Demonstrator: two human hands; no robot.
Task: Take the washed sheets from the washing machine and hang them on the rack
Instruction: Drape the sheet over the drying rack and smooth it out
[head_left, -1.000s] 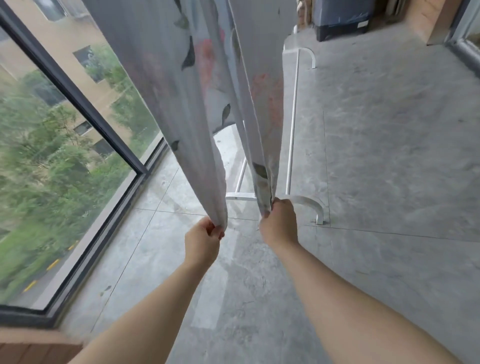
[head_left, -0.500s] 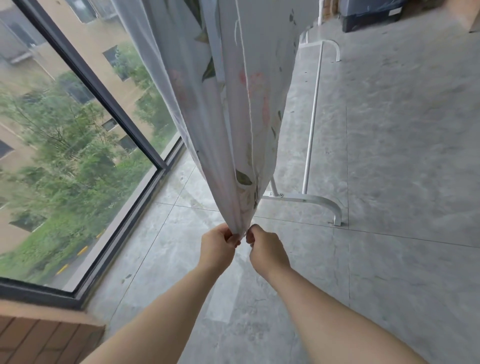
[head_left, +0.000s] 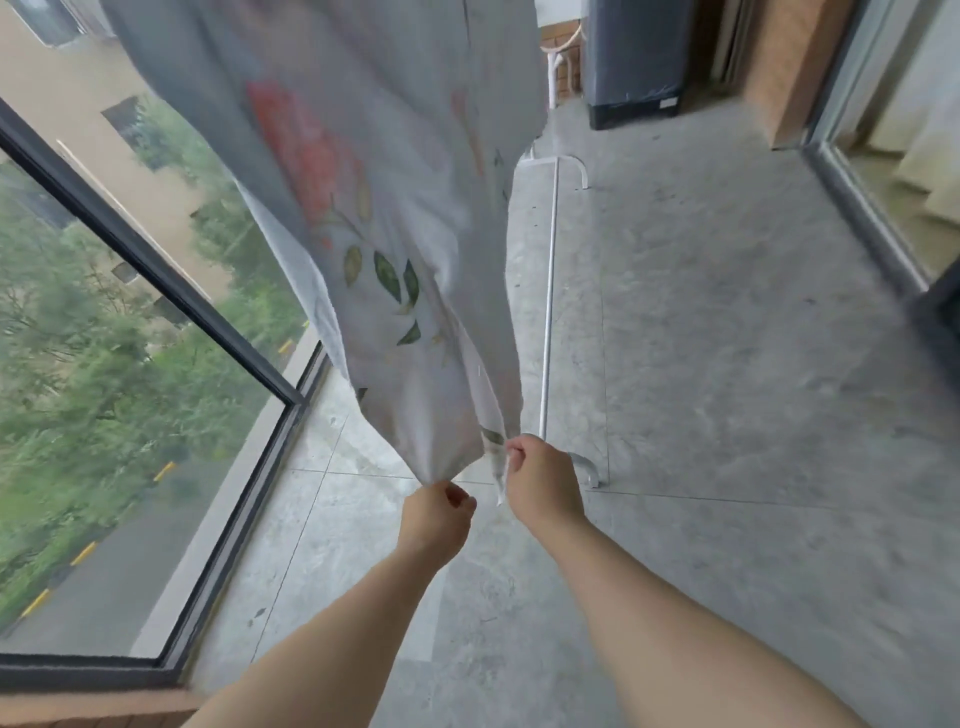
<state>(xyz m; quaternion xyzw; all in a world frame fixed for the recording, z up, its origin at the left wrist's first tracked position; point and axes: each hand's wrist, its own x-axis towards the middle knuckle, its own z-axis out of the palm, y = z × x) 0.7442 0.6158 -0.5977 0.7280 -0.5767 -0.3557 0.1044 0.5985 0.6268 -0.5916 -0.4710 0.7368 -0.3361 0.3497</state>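
Sheet (head_left: 395, 249) over grey tiled floor (head_left: 727, 415)

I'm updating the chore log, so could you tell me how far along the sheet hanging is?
Done: a floral sheet hangs down from above the white rack. In hand: the left hand and right hand pinch its bottom corners, apparently to straighten it. Left: letting go; whether the washing machine holds more cannot be seen.
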